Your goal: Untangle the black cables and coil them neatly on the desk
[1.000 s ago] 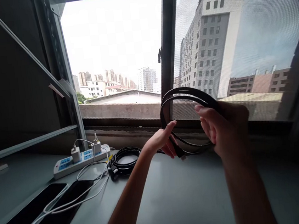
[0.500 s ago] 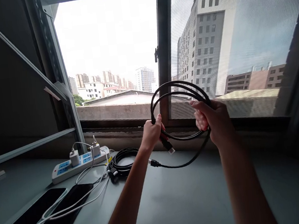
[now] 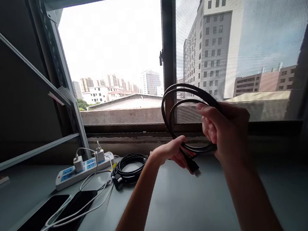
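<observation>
A looped black HDMI cable (image 3: 165,110) is held up in front of the window. My right hand (image 3: 225,128) is closed around the right side of the loops, thumb on top. At the lower left of the coil is my left hand (image 3: 171,152), its thumb apart from its stretched fingers. The cable passes between that thumb and the fingers, without a visible grip. One HDMI plug (image 3: 194,167) with a metal tip hangs down in front of the left fingers. The cable's other end does not show clearly.
Left on the grey table (image 3: 180,208) is a white power strip (image 3: 86,170) with two chargers. Beside it lies another coiled black cable (image 3: 131,175). White cords (image 3: 71,218) cross two dark flat devices (image 3: 36,223). A metal rack post (image 3: 70,84) stands by the window.
My left hand has loosened from the coil's left side and moved down and right, its fingers stretching out. The loops and my right hand have shifted slightly right. The lower plug is no longer clearly visible.
</observation>
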A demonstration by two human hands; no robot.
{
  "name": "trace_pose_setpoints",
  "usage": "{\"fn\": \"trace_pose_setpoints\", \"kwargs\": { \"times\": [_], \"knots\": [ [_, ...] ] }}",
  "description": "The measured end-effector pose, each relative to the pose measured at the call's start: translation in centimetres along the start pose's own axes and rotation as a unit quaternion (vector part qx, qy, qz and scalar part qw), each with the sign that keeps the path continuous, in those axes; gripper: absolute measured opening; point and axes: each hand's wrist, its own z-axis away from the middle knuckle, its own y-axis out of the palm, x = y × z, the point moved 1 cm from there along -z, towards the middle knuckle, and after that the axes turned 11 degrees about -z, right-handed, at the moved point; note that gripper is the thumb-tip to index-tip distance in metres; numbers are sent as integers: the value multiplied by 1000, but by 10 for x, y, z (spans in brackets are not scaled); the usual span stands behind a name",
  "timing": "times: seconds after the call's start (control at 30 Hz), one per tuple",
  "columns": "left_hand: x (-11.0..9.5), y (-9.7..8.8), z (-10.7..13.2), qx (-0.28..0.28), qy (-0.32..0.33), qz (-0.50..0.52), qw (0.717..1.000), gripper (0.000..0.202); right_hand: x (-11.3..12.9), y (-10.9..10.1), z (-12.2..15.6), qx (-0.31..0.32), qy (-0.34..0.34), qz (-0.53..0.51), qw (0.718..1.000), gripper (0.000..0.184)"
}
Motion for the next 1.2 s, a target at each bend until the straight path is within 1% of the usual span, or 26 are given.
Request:
{"fn": "trace_pose_setpoints", "kwargs": {
  "times": [0.03, 0.07, 0.13, 0.17, 0.2, 0.23, 0.3, 0.37, 0.4, 0.47, 0.53, 0.57, 0.6, 0.67, 0.73, 0.77, 0.8, 0.9, 0.97, 1.03, 1.13, 1.2],
  "knots": [
    [0, -4, 3, -1, 12, -5, 1000, 48, 1, 0, 0, -3, 8, -22, 1000, 43],
    [1, -7, 5, 10, 23, -10, 1000, 47, 1, 0, 0, -6, 21, -50, 999, 43],
    [2, -11, 10, 53, 44, -13, 998, 46, 3, 1, 0, -12, 51, -110, 993, 41],
    [2, -13, 11, 62, 55, -7, 997, 46, 3, 1, -1, -15, 66, -137, 988, 40],
    [2, -13, 10, 50, 66, 6, 997, 44, 2, 2, -2, -17, 79, -156, 984, 40],
    [2, -14, 9, 20, 78, 26, 996, 44, 1, 1, -3, -20, 92, -171, 981, 40],
    [2, -12, 5, -60, 109, 90, 988, 48, -2, 0, -6, -25, 115, -192, 974, 41],
    [1, -10, 0, -125, 141, 162, 969, 53, -8, -3, -10, -29, 137, -207, 968, 42],
    [1, -9, -3, -149, 155, 190, 958, 52, -12, -5, -12, -28, 149, -212, 966, 42],
    [0, -10, -5, -194, 181, 228, 937, 40, -19, -10, -17, -24, 171, -200, 965, 42],
    [0, -13, -7, -226, 207, 256, 917, 23, -27, -15, -20, -12, 197, -169, 966, 43],
    [1, -15, -7, -234, 223, 272, 907, 18, -31, -18, -22, -5, 211, -151, 966, 43],
    [1, -18, -8, -235, 241, 288, 897, 18, -34, -21, -23, 1, 223, -132, 966, 44],
    [1, -21, -8, -227, 274, 313, 881, 22, -40, -26, -25, 7, 235, -100, 967, 45],
    [-1, -23, -7, -221, 307, 329, 865, 27, -43, -31, -28, 2, 223, -67, 973, 39],
    [-1, -23, -6, -221, 324, 336, 856, 28, -44, -33, -29, -4, 210, -51, 976, 35],
    [-3, -23, -5, -222, 342, 341, 847, 27, -45, -34, -30, -9, 197, -38, 980, 34],
    [-6, -22, 1, -231, 383, 340, 827, 26, -45, -37, -32, -9, 168, -24, 985, 55],
    [-9, -22, 6, -242, 396, 320, 826, 27, -42, -37, -33, 5, 154, -22, 988, 64],
    [-11, -22, 11, -258, 396, 298, 829, 27, -39, -36, -32, 17, 123, -6, 992, 63],
    [-14, -22, 18, -275, 389, 288, 831, 24, -34, -33, -29, 25, 56, 41, 997, 52],
    [-15, -23, 21, -260, 378, 289, 840, 18, -34, -31, -27, 32, 11, 88, 996, 43]
  ]
}}
